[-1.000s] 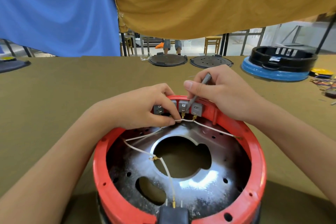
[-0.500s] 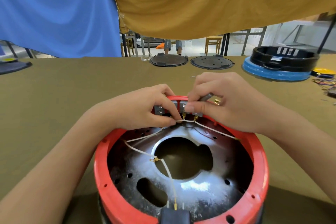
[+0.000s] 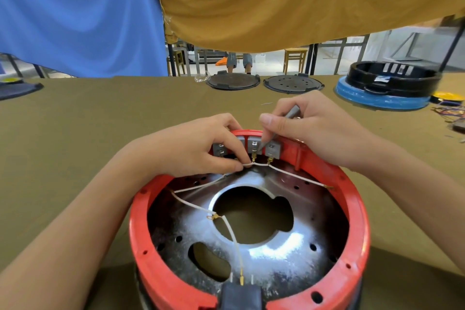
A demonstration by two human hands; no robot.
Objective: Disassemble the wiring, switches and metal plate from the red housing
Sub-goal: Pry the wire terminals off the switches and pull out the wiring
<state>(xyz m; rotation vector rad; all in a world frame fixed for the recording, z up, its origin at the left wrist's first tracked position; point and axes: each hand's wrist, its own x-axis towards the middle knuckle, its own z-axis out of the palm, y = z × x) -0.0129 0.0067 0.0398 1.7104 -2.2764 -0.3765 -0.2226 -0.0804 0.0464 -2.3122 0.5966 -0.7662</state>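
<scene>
Olive table (image 3: 100,133) under the housing (image 3: 362,221) | plate (image 3: 264,256) inside the housing | switches (image 3: 254,146) at housing's far rim | my left hand (image 3: 191,148) pinches a wire (image 3: 247,165) below the switches | my right hand (image 3: 314,128) grips a grey tool (image 3: 289,114), tip at the switches

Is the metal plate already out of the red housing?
No, the metal plate sits inside the red housing, white wires lying across it.

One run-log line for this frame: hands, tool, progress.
left hand: pinches white wire | right hand: holds grey tool, tip at switches | red housing: wiring, metal plate not removed
</scene>
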